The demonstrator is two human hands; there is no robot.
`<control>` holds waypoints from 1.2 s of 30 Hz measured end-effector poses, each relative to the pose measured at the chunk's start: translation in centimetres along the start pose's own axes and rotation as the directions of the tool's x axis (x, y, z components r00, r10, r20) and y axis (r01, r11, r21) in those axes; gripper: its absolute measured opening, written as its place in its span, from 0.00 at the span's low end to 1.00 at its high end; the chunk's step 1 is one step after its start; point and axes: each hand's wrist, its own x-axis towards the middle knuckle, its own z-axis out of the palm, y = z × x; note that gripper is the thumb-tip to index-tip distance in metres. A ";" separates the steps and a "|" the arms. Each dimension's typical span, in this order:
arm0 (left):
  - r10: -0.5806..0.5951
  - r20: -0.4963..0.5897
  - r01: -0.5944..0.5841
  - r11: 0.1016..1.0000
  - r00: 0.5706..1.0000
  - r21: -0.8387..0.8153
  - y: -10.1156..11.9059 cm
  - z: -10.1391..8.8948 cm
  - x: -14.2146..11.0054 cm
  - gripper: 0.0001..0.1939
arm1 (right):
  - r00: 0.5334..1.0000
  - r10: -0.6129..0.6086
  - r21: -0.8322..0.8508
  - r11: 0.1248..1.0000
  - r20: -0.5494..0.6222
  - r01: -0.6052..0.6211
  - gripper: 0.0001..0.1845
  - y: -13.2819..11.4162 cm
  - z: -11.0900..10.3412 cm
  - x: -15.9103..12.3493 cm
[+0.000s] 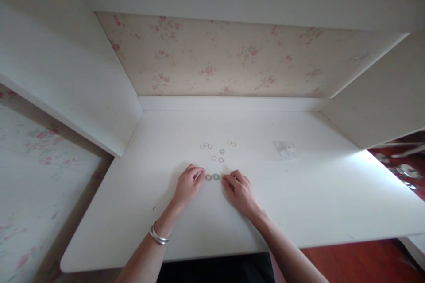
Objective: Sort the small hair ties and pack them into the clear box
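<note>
My left hand [188, 185] rests on the white desk with thumb and fingertips drawn together; whatever they hold, if anything, is hidden. Just right of those fingertips lies a brownish ring [208, 177], and beside it a grey-green ring [216, 177]. My right hand [241, 191] has its fingers closed at the desk surface, over a small pale ring [223, 176] that shows only in part. These rings form a short row between the two hands. Farther back lie several thin rings: a cluster [206, 145], a yellowish pair [231, 143] and single ones [221, 160].
A clear plastic bag [285, 150] lies on the desk [318, 199] to the right. White cabinet panels [109, 70] rise at the left and right, with flowered wallpaper [229, 59] behind. A dark object [217, 269] sits below the front edge.
</note>
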 end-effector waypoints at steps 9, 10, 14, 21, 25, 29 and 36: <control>0.003 0.006 -0.003 1.000 1.000 -0.008 -0.1 0.1 0.0 0.12 | 1.000 0.006 -0.041 0.999 0.011 -0.006 0.16 0.2 0.4 0.2; 0.002 0.009 -0.002 1.000 1.000 -0.009 -0.2 0.1 0.0 0.12 | 1.000 0.004 -0.038 0.999 0.009 -0.004 0.16 0.2 0.4 0.2; -0.008 0.014 0.009 1.000 1.000 -0.010 -0.2 0.1 0.0 0.13 | 0.999 0.026 0.023 0.999 -0.025 -0.025 0.16 0.0 0.3 0.1; -0.038 0.020 0.038 0.999 0.999 -0.029 0.1 0.0 0.8 0.12 | 0.946 0.278 0.291 0.931 -0.167 -0.222 0.16 1.2 -1.4 -1.6; 0.016 0.068 -0.017 1.000 0.998 0.007 1.6 0.4 3.1 0.12 | 0.910 0.357 0.289 0.912 -0.209 -0.291 0.17 3.3 -2.7 -3.1; 0.144 0.149 -0.165 0.977 0.978 0.134 3.6 2.2 6.6 0.10 | 0.852 0.467 0.336 0.862 -0.236 -0.380 0.19 5.2 -3.3 -3.2; 0.087 0.304 -0.207 0.898 0.949 0.389 5.1 6.5 13.3 0.11 | 0.819 0.539 0.430 0.798 -0.196 -0.423 0.21 5.8 -3.3 -2.3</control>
